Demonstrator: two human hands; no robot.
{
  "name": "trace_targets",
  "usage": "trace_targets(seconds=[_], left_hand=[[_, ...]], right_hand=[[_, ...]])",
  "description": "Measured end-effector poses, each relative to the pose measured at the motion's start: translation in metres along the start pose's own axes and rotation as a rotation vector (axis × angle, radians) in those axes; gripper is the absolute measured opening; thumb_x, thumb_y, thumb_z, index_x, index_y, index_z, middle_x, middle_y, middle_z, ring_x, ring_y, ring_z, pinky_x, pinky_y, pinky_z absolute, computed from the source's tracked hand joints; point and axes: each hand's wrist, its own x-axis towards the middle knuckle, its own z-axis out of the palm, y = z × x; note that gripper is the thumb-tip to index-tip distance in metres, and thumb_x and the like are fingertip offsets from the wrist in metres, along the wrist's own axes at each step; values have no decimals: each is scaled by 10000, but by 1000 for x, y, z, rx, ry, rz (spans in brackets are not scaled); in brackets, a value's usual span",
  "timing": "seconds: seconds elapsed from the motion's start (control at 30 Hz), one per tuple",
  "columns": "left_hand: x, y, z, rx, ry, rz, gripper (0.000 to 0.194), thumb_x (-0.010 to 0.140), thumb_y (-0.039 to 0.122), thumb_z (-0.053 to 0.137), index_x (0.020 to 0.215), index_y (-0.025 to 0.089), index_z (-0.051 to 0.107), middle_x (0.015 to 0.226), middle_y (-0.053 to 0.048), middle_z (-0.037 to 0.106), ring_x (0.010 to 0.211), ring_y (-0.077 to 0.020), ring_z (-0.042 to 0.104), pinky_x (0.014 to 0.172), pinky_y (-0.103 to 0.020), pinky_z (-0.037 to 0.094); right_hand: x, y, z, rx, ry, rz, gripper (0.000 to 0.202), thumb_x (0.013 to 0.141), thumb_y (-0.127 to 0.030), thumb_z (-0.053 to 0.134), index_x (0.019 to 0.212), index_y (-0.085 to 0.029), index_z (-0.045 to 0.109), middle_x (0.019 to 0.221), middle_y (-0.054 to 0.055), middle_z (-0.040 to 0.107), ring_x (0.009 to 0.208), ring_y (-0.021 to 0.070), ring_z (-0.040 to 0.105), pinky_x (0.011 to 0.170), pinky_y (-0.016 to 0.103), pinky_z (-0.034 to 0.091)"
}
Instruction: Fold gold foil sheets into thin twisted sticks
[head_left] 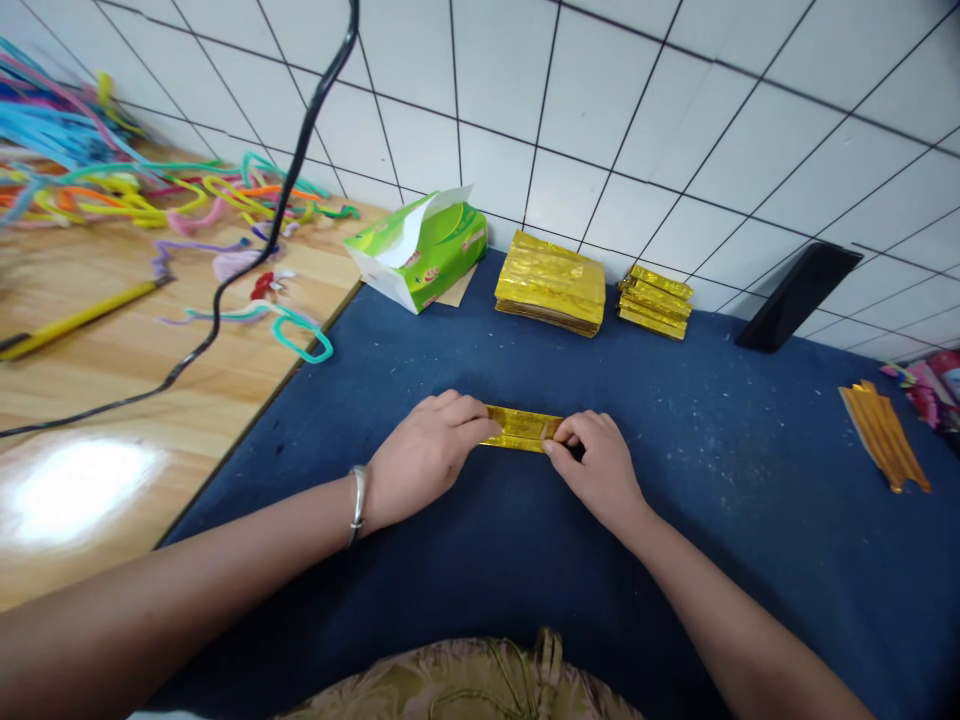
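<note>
A folded strip of shiny gold foil paper (517, 428) lies flat on the dark blue table surface (465, 540), its long side running left to right. My left hand (427, 450), with a silver bangle on the wrist, closes over the strip's left end. At the right end, my right hand (596, 462) pinches the paper between thumb and fingers. Behind the strip sits a thick stack of gold foil paper (550, 283). Beside that stack is a smaller pile of folded gold strips (655, 302). More folded gold strips (885, 435) lie at the far right.
A green tissue pack (427, 250) stands by the white tiled wall (585, 120). A black phone (799, 297) leans there too. Colourful pipe cleaners (135, 200) and a yellow pen-like tool (82, 318) cover the wooden table at left. A black cable (300, 150) hangs across it.
</note>
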Motion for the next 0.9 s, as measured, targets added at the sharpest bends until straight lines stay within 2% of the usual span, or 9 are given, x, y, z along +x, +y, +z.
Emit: trace_targets(seconds=[0.13,0.23,0.33,0.4,0.53,0.73,0.9], left_hand=[[-3,7,-1,137,-76,137,278,889,120,416,1096,195,585,1075,-64,585,969,-183,501,833,-338,435],[-4,13,-2,220,-122,190,244,897,149,428,1084,166,583,1116,-73,573,1039,-202,492,863,-347,447],[-3,19,-4,292,-152,228,227,884,123,435,1056,131,584,1136,-92,566,1062,-219,492,872,-354,460],[-4,23,-4,335,-181,237,227,872,110,442,1054,117,578,1145,-106,560,1060,-222,497,856,-344,474],[-7,27,-5,388,-196,209,283,859,83,418,1111,109,545,1160,-130,544,1024,-219,518,800,-329,495],[-11,28,-9,420,-197,167,326,861,100,419,1174,113,508,1009,-118,586,893,-200,546,723,-314,500],[-14,30,-13,397,-193,152,337,857,110,444,1187,118,510,963,-99,604,884,-204,556,744,-330,496]], right_hand=[[-3,-2,0,-42,52,-44,63,774,-224,590,774,-206,530,769,13,561,758,168,483,693,315,393],[-8,-7,2,-212,90,-206,48,824,-193,545,852,-202,584,853,49,588,837,192,482,755,350,380],[-13,-13,4,-363,37,-416,195,879,-165,474,1003,-229,611,884,51,608,861,195,478,754,353,365],[-15,-15,3,-397,-38,-494,239,900,-177,452,1085,-230,594,893,45,618,864,188,483,738,344,366],[-16,-10,-4,-386,-108,-516,280,912,-183,438,1157,-223,569,1000,47,634,955,189,491,778,347,376],[-17,8,-14,-301,-63,-516,288,877,-121,476,1093,-247,620,1023,15,666,945,167,534,801,343,393],[-17,9,-13,-243,-38,-500,285,879,-109,458,1058,-241,634,992,9,680,923,162,543,808,341,402]])
